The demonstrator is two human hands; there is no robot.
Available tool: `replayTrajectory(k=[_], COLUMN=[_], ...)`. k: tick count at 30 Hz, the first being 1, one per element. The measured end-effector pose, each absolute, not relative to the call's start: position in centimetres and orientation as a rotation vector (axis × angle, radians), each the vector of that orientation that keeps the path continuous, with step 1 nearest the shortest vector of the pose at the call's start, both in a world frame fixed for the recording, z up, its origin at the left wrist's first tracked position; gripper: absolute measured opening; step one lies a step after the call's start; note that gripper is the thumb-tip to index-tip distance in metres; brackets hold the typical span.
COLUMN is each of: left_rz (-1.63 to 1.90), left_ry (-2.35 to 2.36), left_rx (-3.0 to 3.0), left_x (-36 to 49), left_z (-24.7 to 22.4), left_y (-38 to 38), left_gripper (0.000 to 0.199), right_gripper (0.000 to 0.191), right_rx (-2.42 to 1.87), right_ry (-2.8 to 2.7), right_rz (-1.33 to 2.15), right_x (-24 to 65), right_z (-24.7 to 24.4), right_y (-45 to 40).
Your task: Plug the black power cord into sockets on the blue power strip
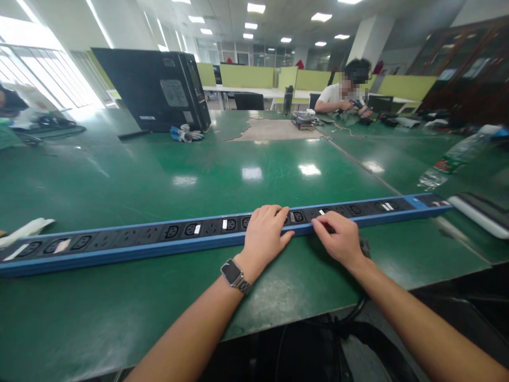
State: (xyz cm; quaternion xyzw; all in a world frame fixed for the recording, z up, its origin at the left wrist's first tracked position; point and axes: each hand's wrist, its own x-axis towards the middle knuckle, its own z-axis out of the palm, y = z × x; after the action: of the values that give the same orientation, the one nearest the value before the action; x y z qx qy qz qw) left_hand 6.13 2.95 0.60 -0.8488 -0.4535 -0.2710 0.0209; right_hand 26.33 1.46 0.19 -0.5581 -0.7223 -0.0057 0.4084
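From the head view: across the near part of the green worktop (222, 178), a long blue power strip (212, 228), lying flat with sockets upward, from the left edge of the view nearly to the right side. Black socket face with outlets of more than one pattern, small white labels stuck on here and there.

At the strip, right of its middle, both hands. Left hand (264, 233) laid palm down over the sockets, not curled shut, fingers close together, thumb apart near the front blue edge; pressing or merely resting, cannot tell. Around the left wrist, a watch (231, 272) with a dark square face and metal band. Right hand (338, 236) just beside, at the strip's front edge, thumb and forefinger brought narrowly together; anything pinched between the tips, cannot tell.

Near the strip's right end, a dark object with a white edge (479, 215); beyond it, a clear plastic bottle (457, 156), upright or lying, cannot tell. Farther back on the left, a black computer tower (151, 90), with blue-and-white gloves (186, 133) just before its base. At the far right side, a person in a white top (328, 98), with something dark, too small to tell, at the hands.
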Motion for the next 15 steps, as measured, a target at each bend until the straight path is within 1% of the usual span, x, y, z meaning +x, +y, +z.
replayTrajectory(k=[2, 5, 7, 9, 11, 13, 15], left_rz=[-0.821, -0.779, -0.768, -0.781, -0.809, -0.853, -0.937], left_ry=[-1.375, -1.308, -1.267, -1.231, -1.193, -1.148, -1.127], left_rx=[-2.619, -2.640, -2.655, -2.665, -2.669, -2.676, -2.676], left_x=[5.8, 5.2, 4.9, 4.6, 4.2, 3.9, 3.7], left_z=[0.6, 0.7, 0.6, 0.3, -0.1, -0.5, -0.8], left_y=[2.8, 2.8, 2.9, 3.1, 3.3, 3.4, 3.4], left_gripper=[0.043, 0.028, 0.022, 0.021, 0.021, 0.025, 0.029], right_gripper=[0.031, 0.036, 0.044, 0.051, 0.047, 0.041, 0.039], right_rx=[-1.424, -1.737, -2.039, -2.216, -2.155, -1.952, -1.763], right_ry=[-1.605, -1.377, -1.387, -1.484, -1.604, -1.647, -1.582], right_rz=[-0.066, -0.150, -0.020, 0.224, 0.432, 0.625, 0.846], right_x=[28.3, 32.8, 35.3, 36.5, 36.2, 34.9, 33.5], right_z=[0.4, 1.5, 1.3, 0.3, -0.7, -1.2, -0.6], right_y=[0.1, -1.7, -2.7, -3.4, -3.9, -4.2, -4.2])
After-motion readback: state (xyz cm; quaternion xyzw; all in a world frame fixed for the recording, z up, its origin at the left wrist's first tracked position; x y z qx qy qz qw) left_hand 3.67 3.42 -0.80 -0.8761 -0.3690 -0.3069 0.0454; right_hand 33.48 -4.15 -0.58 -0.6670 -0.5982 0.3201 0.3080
